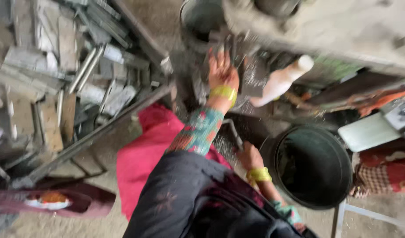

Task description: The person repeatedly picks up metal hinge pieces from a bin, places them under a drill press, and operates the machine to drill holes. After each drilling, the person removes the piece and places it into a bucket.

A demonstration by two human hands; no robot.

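The view is blurred. My left hand (222, 72), with a yellow bangle and a patterned sleeve, reaches up onto dark flat metal pieces (251, 75) at the grey machine (326, 26). Its fingers lie over the pieces, and the blur hides whether it grips one. Lower down, my right hand (249, 156), also with a yellow bangle, is closed around a curved metal lever (232, 131) beside the black bucket (313, 165).
A white plastic bottle (282, 81) leans by the machine. Several grey metal strips (57, 79) are heaped at the left behind a slanted metal bar (101, 128). Pink cloth (145, 150) covers my lap. A person's red patterned clothing (388, 169) shows at the right.
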